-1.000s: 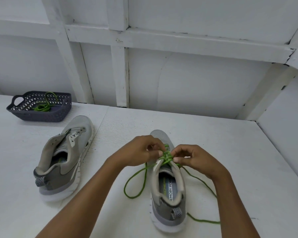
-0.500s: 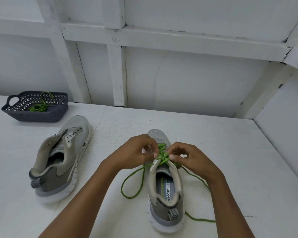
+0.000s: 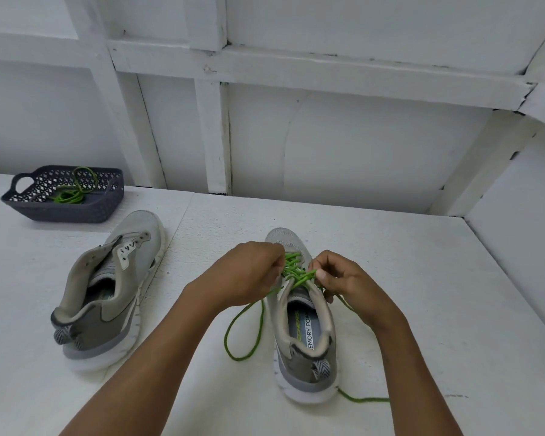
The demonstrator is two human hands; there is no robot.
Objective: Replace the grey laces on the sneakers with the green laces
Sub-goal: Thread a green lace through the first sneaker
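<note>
Head camera, looking down over both forearms: I watch a person's two hands meet over the lacing of a grey sneaker (image 3: 309, 366) that stands upright, toe away from me, just right of the frame's centre on a white table (image 3: 422, 278). A green lace (image 3: 293, 268) criss-crosses the sneaker's eyelets between the hands. The left hand (image 3: 249, 275) has its fingers curled in against the left side of the lacing, fingertips closed on the green lace as far as I can make out. The right hand (image 3: 350, 283) pinches the lace between thumb and forefinger at the right side, its other fingers folded under. One loose end of the lace drops from beneath the left hand and loops on the table to the left of the sneaker; the other runs under the right wrist and shows again past the heel at the lower right. A second sneaker (image 3: 107, 297) sits well apart at centre left, toe pointing up-frame, its tongue slack and eyelets showing. Beyond it, at the upper left, a dark perforated basket (image 3: 76, 214) holds a second green lace (image 3: 73, 195) in a loose coil, against a white panelled wall (image 3: 359, 152).
</note>
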